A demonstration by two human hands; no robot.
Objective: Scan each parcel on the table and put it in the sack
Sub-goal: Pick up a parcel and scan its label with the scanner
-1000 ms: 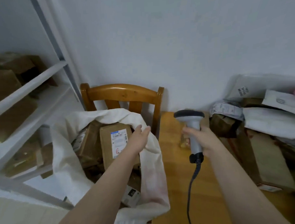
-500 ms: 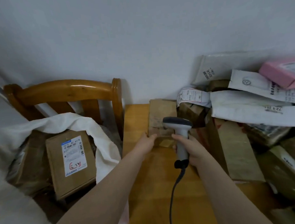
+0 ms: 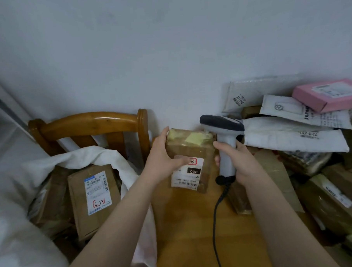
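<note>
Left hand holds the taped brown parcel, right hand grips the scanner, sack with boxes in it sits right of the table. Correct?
One thing is off: the head view shows the sack left of the table, by the chair, not right of it. The rest holds: the left hand holds the brown parcel and the right hand grips the scanner.

Brightness: we find the room dim and evenly lit, a cool grey cast over the wall (image 3: 167, 43)
Glare: we see a pale sheen along the top rail of the chair (image 3: 86, 125)
Shadows: soft ones; we note a dark patch on the wall just right of the chair
Blur: we see the sack (image 3: 18, 241) smeared at near left; print on the parcel (image 3: 189, 151) is soft, only "060" reads
Distortion: we see the forearms (image 3: 118, 226) stretched toward the near edge
</note>
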